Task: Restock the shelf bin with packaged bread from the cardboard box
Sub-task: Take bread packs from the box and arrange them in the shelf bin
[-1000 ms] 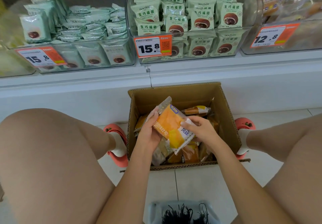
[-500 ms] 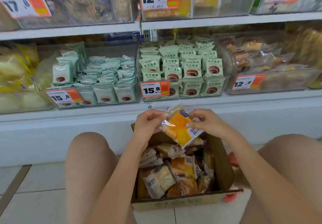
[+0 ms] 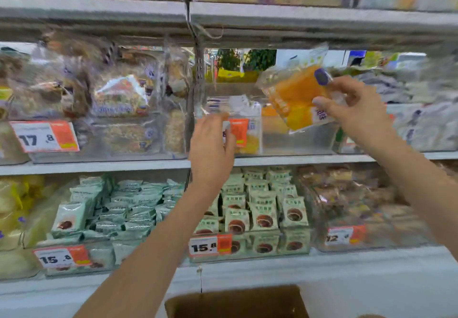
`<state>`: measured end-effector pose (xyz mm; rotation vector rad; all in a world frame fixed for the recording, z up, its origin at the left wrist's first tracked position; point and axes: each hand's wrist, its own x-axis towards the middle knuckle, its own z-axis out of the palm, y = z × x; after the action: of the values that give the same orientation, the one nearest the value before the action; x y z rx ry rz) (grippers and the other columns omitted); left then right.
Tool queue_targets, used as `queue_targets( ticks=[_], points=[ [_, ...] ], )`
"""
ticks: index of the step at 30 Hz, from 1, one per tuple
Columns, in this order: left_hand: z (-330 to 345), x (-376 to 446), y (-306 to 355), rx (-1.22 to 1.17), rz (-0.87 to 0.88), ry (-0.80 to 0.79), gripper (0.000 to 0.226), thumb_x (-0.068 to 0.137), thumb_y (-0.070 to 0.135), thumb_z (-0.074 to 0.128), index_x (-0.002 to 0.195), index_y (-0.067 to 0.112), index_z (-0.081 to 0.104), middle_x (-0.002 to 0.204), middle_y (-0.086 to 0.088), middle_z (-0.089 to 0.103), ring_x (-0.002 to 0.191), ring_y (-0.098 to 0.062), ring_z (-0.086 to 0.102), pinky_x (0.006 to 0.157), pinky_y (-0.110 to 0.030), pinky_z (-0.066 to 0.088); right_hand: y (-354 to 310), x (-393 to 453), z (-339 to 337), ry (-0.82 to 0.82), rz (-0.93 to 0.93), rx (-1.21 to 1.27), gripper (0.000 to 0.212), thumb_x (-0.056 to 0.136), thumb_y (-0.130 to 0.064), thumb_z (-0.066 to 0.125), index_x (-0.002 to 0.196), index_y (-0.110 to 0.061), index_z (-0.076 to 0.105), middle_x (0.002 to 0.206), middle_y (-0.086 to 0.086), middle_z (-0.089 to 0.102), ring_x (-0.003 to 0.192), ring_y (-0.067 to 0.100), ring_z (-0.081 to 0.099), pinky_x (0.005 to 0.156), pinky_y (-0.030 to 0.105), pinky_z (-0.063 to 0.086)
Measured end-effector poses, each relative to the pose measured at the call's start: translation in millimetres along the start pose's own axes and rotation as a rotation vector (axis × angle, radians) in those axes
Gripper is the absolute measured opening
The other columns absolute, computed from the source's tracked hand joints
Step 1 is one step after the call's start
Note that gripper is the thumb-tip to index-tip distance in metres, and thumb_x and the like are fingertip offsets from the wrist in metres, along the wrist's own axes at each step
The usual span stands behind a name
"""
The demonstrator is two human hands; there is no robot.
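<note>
Right hand (image 3: pixel 352 109): thumb and curled fingers pinch the bread packet (image 3: pixel 296 97), held tilted above the clear shelf bin (image 3: pixel 297 141).
Left hand (image 3: pixel 210 146): fingers loose, holding nothing, at the bin's front.
Cardboard box (image 3: pixel 235 301): below the bin.

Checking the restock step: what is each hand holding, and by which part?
The right hand pinches the orange bread packet by its right end. The left hand holds nothing; it reaches toward the clear bin.

Bright even store light, heavy motion blur throughout, wide-angle bending at edges, soft shadows
</note>
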<state>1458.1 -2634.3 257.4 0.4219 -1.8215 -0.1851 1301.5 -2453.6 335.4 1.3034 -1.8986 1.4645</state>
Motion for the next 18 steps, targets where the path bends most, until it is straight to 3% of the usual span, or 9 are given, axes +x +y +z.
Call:
queue_targets(
  ticks=[4,8,13,18],
  points=[
    [53,48,-8,0.241,0.19,-0.029,0.045,0.089,0.024,0.035,0.118,0.003,0.062,0.119,-0.012,0.065,0.117,-0.028,0.056,0.108,-0.041,0.028,18,69,-4,0.069,-0.038,-0.168,0.032,0.077,-0.028,0.076,0.104,-0.013,0.07,0.097,0.004,0.066,0.083,0.006,0.055,0.069,0.007,0.036],
    [82,51,-26,0.381,0.286,0.074,0.037,0.087,0.023,0.042,0.095,0.005,0.073,0.093,-0.009,0.073,0.095,-0.025,0.067,0.101,-0.038,0.038,38,113,15,-0.003,-0.038,-0.32,0.034,0.073,-0.035,0.078,0.103,-0.022,0.069,0.106,0.002,0.067,0.1,0.018,0.057,0.081,0.031,0.043],
    [87,49,-29,0.352,0.342,0.198,0.032,0.087,0.02,0.043,0.085,0.007,0.073,0.085,-0.006,0.073,0.09,-0.024,0.068,0.094,-0.037,0.044,72,140,45,-0.403,0.009,-0.627,0.036,0.072,-0.038,0.078,0.103,-0.026,0.065,0.116,0.003,0.063,0.105,0.025,0.056,0.088,0.044,0.048],
    [89,48,-32,0.357,0.359,0.249,0.032,0.089,0.02,0.042,0.081,0.009,0.072,0.081,-0.003,0.072,0.088,-0.023,0.068,0.091,-0.036,0.044,99,140,82,-0.598,0.05,-0.603,0.042,0.072,-0.029,0.08,0.109,-0.017,0.065,0.118,0.006,0.062,0.106,0.026,0.057,0.088,0.034,0.044]
  ],
)
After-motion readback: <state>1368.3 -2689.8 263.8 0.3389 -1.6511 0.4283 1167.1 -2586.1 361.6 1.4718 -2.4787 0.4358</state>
